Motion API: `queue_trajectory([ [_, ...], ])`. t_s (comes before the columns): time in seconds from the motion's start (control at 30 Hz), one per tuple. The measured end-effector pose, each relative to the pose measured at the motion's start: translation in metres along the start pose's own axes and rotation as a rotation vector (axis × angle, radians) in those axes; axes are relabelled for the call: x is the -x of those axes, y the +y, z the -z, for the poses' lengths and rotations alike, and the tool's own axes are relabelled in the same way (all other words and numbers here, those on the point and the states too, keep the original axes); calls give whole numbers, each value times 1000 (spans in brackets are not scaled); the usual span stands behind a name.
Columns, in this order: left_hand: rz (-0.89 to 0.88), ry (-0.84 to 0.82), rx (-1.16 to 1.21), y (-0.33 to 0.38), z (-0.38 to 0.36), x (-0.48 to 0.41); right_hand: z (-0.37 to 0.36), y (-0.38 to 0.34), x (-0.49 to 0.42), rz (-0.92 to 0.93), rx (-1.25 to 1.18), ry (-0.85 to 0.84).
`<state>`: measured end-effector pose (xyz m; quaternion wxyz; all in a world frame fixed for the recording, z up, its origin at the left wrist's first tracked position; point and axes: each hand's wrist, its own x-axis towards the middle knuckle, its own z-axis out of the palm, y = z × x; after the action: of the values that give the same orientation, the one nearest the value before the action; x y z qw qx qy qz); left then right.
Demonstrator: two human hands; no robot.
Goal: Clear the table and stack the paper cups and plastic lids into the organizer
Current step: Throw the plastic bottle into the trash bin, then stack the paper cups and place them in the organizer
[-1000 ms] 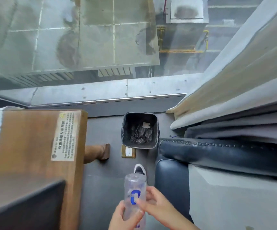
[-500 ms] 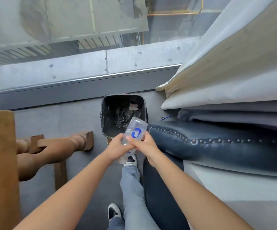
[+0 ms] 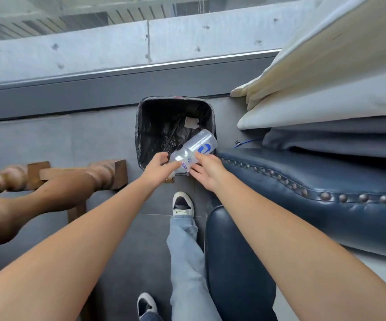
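A clear plastic bottle (image 3: 195,148) with a blue logo lies tilted over the near right corner of a square bin (image 3: 141,126) lined with a black bag. My left hand (image 3: 158,166) grips the bottle's lower end from the left. My right hand (image 3: 204,171) touches its lower right side with fingers spread. The bottle's far end points into the bin. A small white scrap lies inside the bin. No paper cups, lids or organizer are in view.
A dark blue studded leather sofa (image 3: 314,186) runs along the right, with pale curtains (image 3: 326,77) above it. Turned wooden table legs (image 3: 71,181) stand at the left. My jeans leg and shoes (image 3: 182,205) are on the grey floor below.
Both arms have stretched further forward and the bottle has moved from near my body to over the bin's corner. The view has tipped down toward the floor.
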<state>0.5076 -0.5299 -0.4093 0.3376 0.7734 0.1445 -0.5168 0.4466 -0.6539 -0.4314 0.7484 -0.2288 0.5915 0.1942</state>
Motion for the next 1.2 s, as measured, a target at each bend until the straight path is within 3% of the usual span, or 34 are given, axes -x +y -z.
queue_trajectory([
  [0.27,-143,32,-283,-1,19,0,-9,3,13,-22,23,64],
  [0.5,-221,23,-499,-21,18,45,-2,28,66,19,183,39],
  [0.67,-352,36,-756,-22,11,104,3,35,107,206,561,-14],
  [0.9,-469,256,-785,14,34,175,3,17,172,719,1410,-50],
  [1.2,-610,451,-693,48,56,283,-7,7,292,968,1758,-18],
])
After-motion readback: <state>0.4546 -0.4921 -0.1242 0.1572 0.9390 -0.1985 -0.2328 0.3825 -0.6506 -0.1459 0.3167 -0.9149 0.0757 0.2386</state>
